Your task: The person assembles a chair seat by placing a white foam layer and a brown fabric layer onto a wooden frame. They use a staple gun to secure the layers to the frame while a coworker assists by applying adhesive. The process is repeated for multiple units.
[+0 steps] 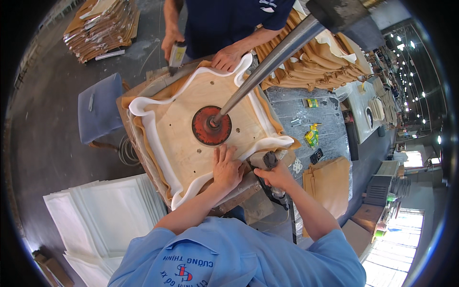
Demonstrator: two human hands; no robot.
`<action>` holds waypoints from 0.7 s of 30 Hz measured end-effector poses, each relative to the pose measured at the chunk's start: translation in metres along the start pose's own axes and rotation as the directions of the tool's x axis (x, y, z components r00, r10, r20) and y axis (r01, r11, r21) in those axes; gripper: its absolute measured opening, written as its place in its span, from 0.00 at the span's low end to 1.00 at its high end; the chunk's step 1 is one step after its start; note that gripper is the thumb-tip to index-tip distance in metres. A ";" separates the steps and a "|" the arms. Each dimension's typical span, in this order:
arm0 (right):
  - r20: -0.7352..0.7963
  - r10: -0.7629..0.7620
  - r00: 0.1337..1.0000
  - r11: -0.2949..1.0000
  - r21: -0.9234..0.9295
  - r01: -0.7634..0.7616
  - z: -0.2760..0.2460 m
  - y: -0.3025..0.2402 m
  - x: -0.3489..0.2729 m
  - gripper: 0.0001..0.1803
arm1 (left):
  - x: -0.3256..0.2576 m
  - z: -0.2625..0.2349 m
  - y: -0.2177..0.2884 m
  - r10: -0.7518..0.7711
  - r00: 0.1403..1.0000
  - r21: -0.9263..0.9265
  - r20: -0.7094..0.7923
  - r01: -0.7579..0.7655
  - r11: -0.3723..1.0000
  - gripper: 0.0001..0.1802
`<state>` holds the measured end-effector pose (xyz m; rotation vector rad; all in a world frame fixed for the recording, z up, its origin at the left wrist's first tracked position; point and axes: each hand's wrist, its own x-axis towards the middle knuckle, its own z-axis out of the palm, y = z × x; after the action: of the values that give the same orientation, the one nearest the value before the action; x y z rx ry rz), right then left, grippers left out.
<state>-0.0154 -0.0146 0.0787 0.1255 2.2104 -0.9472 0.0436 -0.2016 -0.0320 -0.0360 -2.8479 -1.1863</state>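
A square plywood panel [184, 138] with several small holes lies in front of me, edged with white foam [155, 143] and brown fabric [282, 125]. A round red press disc [202, 128] on a metal rod sits on its middle. My left hand [227, 167] rests on the near part of the panel, fingers stretched toward the disc. My right hand [278, 176] is wrapped round a black staple gun [264, 161] at the panel's near right corner. Across from me, a co-worker's hand [173, 40] holds another staple gun [177, 55]; their other hand [228, 58] touches the far edge.
The metal rod [272, 60] slants across from the upper right. Right of the panel, a plastic-covered table [315, 107] bears small green-yellow boxes [311, 137] and brown sheets [330, 184]. A blue padded chair [98, 111] and stacked white sheets [103, 213] stand at left.
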 end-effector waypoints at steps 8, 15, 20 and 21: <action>-0.008 0.044 0.999 0.997 -0.059 -0.044 0.014 -0.016 0.004 0.22 | 0.001 0.003 -0.001 -0.016 1.000 -0.023 -0.024 0.016 1.000 0.10; -0.015 0.029 0.999 0.999 -0.021 -0.029 0.011 -0.014 -0.002 0.19 | -0.017 -0.009 -0.009 0.034 0.999 0.006 -0.004 -0.034 0.999 0.13; 0.035 0.001 0.999 0.999 0.033 -0.003 0.017 -0.001 -0.009 0.18 | -0.012 -0.007 -0.007 0.004 1.000 -0.025 0.000 -0.004 1.000 0.10; 0.044 -0.003 0.999 0.999 0.039 0.001 0.019 -0.004 -0.010 0.18 | -0.012 -0.008 -0.006 -0.003 1.000 -0.031 -0.007 0.002 1.000 0.09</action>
<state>0.0013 -0.0288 0.0786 0.1193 2.1524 -0.9855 0.0559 -0.2115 -0.0321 -0.0297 -2.8246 -1.2281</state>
